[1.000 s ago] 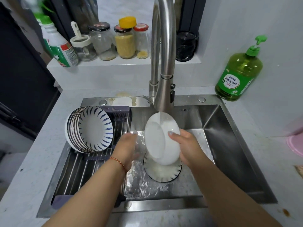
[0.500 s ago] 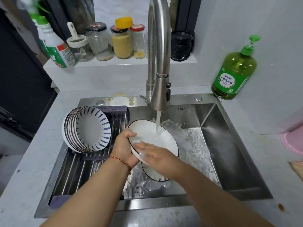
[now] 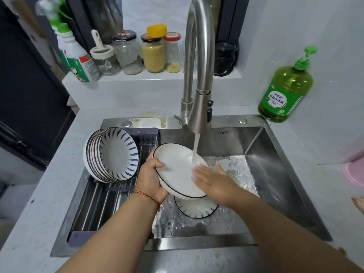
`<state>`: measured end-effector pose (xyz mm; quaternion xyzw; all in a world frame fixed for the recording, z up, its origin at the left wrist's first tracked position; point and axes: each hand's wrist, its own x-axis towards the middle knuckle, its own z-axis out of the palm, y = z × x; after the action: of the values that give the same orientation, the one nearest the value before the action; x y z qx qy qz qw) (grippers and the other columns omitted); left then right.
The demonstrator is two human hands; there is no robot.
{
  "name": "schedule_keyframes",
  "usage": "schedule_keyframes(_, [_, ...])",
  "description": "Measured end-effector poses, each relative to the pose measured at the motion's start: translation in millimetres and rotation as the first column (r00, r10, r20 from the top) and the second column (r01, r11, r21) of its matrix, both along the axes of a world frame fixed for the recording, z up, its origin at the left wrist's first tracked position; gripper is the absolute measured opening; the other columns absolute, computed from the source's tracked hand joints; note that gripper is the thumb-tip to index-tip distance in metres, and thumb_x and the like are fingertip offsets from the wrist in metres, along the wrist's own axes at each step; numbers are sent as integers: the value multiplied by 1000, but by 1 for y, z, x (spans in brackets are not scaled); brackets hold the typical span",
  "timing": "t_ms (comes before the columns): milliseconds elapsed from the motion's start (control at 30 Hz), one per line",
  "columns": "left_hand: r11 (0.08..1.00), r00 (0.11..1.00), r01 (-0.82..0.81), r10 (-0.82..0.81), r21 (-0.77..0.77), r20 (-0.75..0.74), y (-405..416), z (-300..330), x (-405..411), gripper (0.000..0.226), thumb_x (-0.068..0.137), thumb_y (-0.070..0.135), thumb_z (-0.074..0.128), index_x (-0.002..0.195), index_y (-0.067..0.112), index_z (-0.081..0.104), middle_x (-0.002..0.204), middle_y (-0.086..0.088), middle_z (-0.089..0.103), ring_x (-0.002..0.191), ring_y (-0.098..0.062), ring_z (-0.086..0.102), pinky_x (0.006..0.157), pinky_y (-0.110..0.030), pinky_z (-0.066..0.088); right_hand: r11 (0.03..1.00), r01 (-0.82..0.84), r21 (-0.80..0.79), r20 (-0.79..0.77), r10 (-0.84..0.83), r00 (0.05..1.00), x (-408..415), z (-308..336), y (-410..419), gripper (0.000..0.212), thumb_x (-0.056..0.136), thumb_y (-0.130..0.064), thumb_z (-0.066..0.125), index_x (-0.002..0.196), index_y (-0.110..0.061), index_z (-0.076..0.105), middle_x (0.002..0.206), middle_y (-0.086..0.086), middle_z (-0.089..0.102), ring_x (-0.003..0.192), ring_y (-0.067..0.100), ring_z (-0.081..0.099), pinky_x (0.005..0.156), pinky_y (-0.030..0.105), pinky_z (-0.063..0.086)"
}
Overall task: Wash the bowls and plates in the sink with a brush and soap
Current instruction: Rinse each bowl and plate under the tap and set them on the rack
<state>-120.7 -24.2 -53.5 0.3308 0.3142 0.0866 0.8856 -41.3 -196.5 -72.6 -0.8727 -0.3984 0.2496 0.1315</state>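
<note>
My left hand [image 3: 152, 179] grips the left rim of a white plate with a dark edge [image 3: 175, 170], tilted over the steel sink [image 3: 275, 174]. Water runs from the faucet [image 3: 200, 113] onto the plate's face. My right hand [image 3: 211, 178] lies flat on the plate's right side with straight fingers, under the stream. Another dark-rimmed dish [image 3: 197, 208] sits soapy on the sink floor just below. Several blue-patterned bowls [image 3: 113, 154] stand on edge in the drying rack [image 3: 102, 201] at the left. No brush is visible.
A green dish soap pump bottle [image 3: 285, 89] stands on the counter at the back right. Jars [image 3: 152, 52] and a cleaner bottle [image 3: 78, 60] line the ledge behind the faucet. A pink basin edge [image 3: 354, 174] shows at far right. Foam covers the sink floor.
The plate was turned from edge-on to face up under the faucet. My left hand took its left rim and my right hand came onto its face, then slid right.
</note>
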Motion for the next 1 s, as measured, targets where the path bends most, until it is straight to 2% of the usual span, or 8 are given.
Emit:
schedule_keyframes(200, [999,993,33,-35,-21,-111,7,8,-3,86,51,15,57,135,2,46,123,-25,59,107,-41,57,95,-65,42,904,-46,425,73,17,997,-37,-29,-23,38,90,-41,51,123,-27,63,132,-10,58,124,-5,44,111,28,30])
schedule_keyframes(333, [997,983,66,-71,-36,-172,9,9,0,30,89,28,47,101,5,62,91,-18,70,89,-35,64,88,-46,50,842,59,536,33,-90,995,-51,-21,-13,38,88,-37,54,117,-17,68,118,-6,68,109,1,58,98,16,41])
schedule_keyframes(400, [994,980,106,-105,-4,-170,10,10,-2,38,94,41,48,103,8,64,99,-17,71,95,-35,65,88,-48,51,836,97,540,-33,-95,995,-60,-12,-5,43,88,-40,49,120,-17,66,108,-6,71,98,-3,59,88,6,41])
schedule_keyframes(533, [990,971,117,-98,73,-219,13,15,-11,55,97,56,38,135,18,48,129,-21,54,116,-38,57,92,-55,50,680,429,595,-337,-274,901,-70,8,19,15,92,-31,56,89,-25,70,66,-8,60,58,1,51,56,24,44])
schedule_keyframes(633, [959,982,73,-21,275,-188,21,22,-24,47,101,48,32,134,20,50,133,-5,58,123,-16,54,97,-31,45,550,615,565,-541,-317,779,-70,19,39,19,93,-26,60,80,-14,68,67,-3,57,61,6,53,56,26,44])
schedule_keyframes(733, [885,990,-28,91,465,-113,42,32,-41,32,103,40,29,104,27,59,79,26,70,74,18,60,59,-1,43,511,615,600,-568,-269,778,-75,34,65,41,90,-36,60,80,4,59,70,4,50,64,12,48,57,28,38])
schedule_keyframes(900, [849,968,-186,243,496,-54,92,33,-57,40,104,41,26,123,24,56,115,18,66,80,18,59,66,-3,42,519,590,618,-542,-262,799,-75,49,125,36,93,-30,59,71,-2,55,66,1,47,61,11,45,56,26,34])
schedule_keyframes(1000, [868,974,-158,215,471,-71,113,31,-63,57,103,48,23,146,14,37,150,-1,43,130,-7,48,105,-20,34,511,612,603,-558,-278,782,-74,43,163,42,94,-28,58,64,-1,45,63,4,39,60,14,37,55,27,27])
